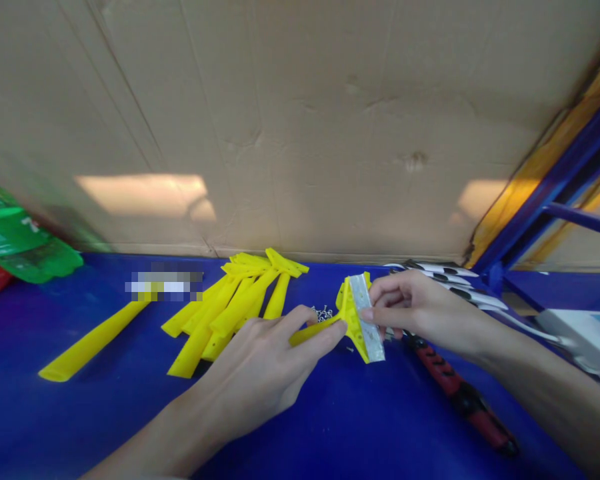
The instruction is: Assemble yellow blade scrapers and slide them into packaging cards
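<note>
Green translucent plastic container (40, 257) seen at blue tabletop's (330, 427) back left corner; contents unclear. Yellow plastic T-shaped handle (350, 320) held over tabletop's middle, toward back edge: pinched by left hand (280, 350), palm down. Flat silver metal strip (369, 333) pinched against its head by right hand (405, 303), thumb uppermost.

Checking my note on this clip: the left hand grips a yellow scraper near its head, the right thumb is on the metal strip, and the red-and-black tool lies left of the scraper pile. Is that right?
Not quite: the head view shows the red-and-black tool to the right of the scraper pile. The rest of the note stands.
</note>
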{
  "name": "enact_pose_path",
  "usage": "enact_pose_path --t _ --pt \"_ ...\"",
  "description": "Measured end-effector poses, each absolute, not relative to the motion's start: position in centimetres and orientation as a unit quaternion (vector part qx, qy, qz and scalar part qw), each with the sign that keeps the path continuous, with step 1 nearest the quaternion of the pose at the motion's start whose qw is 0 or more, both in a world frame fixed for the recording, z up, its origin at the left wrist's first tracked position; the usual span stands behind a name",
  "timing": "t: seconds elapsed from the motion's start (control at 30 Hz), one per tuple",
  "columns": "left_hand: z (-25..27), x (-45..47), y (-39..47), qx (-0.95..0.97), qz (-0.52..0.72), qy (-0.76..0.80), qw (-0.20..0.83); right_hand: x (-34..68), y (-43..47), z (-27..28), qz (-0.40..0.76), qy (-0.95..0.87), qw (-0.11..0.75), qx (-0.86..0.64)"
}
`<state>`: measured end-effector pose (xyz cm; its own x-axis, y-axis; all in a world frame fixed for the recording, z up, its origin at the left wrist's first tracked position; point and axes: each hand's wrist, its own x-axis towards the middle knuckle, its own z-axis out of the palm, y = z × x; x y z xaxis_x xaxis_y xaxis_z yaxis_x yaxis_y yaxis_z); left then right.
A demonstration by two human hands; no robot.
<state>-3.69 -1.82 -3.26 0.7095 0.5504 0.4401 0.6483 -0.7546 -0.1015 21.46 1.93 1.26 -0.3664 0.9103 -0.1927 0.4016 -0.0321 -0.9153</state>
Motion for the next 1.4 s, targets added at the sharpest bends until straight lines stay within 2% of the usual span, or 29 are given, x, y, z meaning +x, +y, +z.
enact_pose_path --t 0.27,0.4,0.73,1.07,1.17,1.23,1.33,1.4 --pt "-2.1 -3.4 -2.3 -0.928 -0.057 -0.319 0.184 21.7 1.9 0.6 0.538 -0.647 0.241 -0.484" --pt "-1.9 -3.2 -2.6 -0.933 0.0 -0.316 0.171 21.6 1.9 0.3 0.541 -0.65 0.226 -0.484" --pt "-1.2 -3.6 -2.5 -0.944 0.006 -0.31 0.114 21.5 2.2 0.0 0.589 -0.632 0.211 -0.457" --pt "-1.0 -3.9 -2.2 -0.945 0.003 -0.309 0.108 21.7 2.2 0.4 0.59 -0.626 0.205 -0.466" --pt "-1.3 -4.5 -1.8 -0.937 0.005 -0.334 0.106 22.6 2.9 0.6 0.504 -0.64 0.253 -0.521" --pt "-1.6 -4.9 -1.5 -0.929 0.002 -0.354 0.103 23.3 3.5 0.4 0.386 -0.686 0.278 -0.551" --pt "-1.8 -5.2 -1.4 -0.925 -0.006 -0.367 0.094 23.9 4.1 -0.3 0.232 -0.756 0.23 -0.567" --pt "-1.8 -5.1 -1.5 -0.928 -0.006 -0.363 0.089 23.9 4.2 -0.9 0.181 -0.781 0.193 -0.566"
